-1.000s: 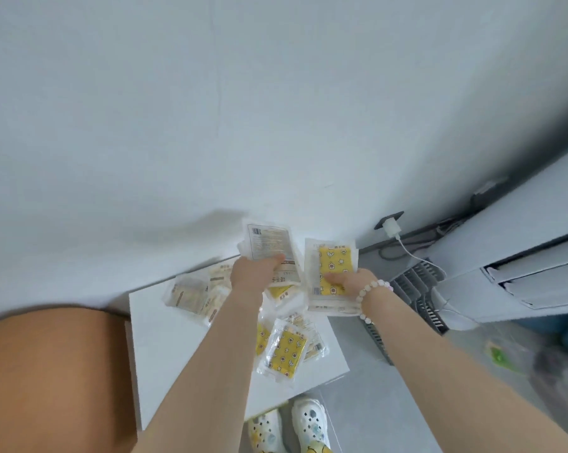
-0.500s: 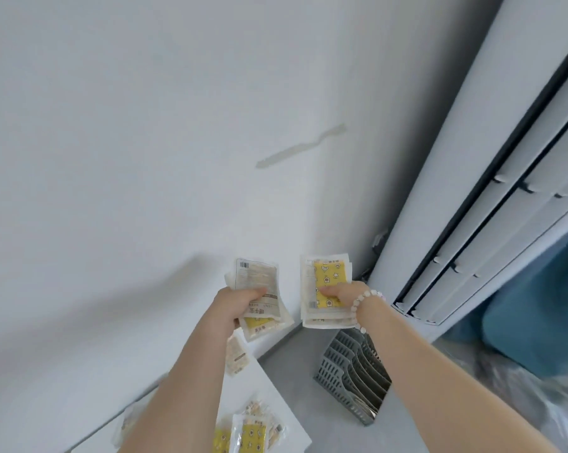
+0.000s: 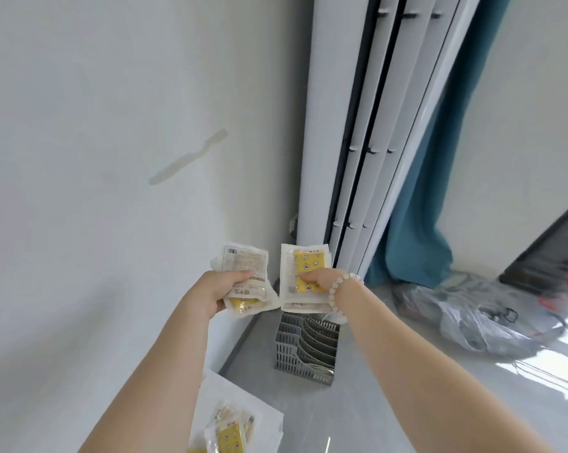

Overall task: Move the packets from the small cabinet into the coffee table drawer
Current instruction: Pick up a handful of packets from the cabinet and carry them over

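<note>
Two handfuls of packets held above the cabinet

Beside a tall white air conditioner (image 3: 358, 125) and a blue curtain (image 3: 416, 207), a person stood over the small cabinet (image 3: 243, 405). Its white top showed at the bottom edge, with several loose packets (image 3: 233, 433) lying on it. A grey slotted rack (image 3: 305, 348) sat on the floor beyond.

The left hand (image 3: 217, 292) was clamped on a fanned stack of packets (image 3: 243, 266), thumb across the printed back of the top one. The right hand (image 3: 318, 279), a bead bracelet (image 3: 336, 289) at its wrist, pinched a squarer stack (image 3: 304, 263) with the thumb on the yellow face. Both stacks hung in the air just beside each other. The coffee table drawer was out of sight.

The packets looked light, thin and limp, their clear film likely slick. A pinch across each whole stack near its middle seemed safest, since the sealed edges would probably slide apart.
</note>
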### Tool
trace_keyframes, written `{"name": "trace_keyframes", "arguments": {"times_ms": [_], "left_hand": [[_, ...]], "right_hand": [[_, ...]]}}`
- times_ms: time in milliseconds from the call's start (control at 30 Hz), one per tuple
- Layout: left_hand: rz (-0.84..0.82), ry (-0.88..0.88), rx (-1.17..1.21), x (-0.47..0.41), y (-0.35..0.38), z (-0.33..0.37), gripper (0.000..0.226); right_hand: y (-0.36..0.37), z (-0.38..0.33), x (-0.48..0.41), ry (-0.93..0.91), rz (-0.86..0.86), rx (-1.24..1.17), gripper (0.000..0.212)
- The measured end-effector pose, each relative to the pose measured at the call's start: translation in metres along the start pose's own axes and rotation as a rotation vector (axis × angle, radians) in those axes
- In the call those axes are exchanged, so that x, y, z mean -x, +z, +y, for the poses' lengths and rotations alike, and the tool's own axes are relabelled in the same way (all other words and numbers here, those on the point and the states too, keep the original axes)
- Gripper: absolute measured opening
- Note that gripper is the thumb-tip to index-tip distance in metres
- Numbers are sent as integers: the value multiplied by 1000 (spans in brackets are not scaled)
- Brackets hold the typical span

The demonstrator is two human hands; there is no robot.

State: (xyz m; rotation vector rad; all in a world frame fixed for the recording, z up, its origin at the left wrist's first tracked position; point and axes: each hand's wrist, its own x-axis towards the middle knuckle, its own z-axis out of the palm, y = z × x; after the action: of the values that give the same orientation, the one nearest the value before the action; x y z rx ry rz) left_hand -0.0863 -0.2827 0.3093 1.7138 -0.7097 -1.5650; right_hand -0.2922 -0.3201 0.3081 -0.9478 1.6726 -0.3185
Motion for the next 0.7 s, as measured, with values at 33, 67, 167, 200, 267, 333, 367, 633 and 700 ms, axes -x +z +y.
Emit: {"name": "trace_keyframes", "arguments": {"times_ms": [33,67,167,200,267,333,367,633,700], "left_hand": [[-35,9,-20,1,10,1,22],[-71,17,-41,2,19,2,19],[-173,26,-107,9,52,2,17],[-212,28,-139,12,63,1,19],[-290,36,-193,17,86,-1,21],[-353,42,-236,21,111,-4,26],[-389,43,-267,25,124,-5,28],[-618,51,-440,71,223,-13,8],[-660,61,-459,83,245,-19,7]], "right_hand": [[-7,10,1,1,25,-21,59],[-13,20,6,23,43,-46,56],[-35,50,20,61,108,-141,51],[-43,59,21,78,143,-167,53],[-62,79,31,119,203,-269,52],[-80,96,45,129,259,-396,44],[-87,104,54,138,285,-439,45],[-145,176,111,168,457,-637,30],[-159,196,124,178,488,-650,35]]}}
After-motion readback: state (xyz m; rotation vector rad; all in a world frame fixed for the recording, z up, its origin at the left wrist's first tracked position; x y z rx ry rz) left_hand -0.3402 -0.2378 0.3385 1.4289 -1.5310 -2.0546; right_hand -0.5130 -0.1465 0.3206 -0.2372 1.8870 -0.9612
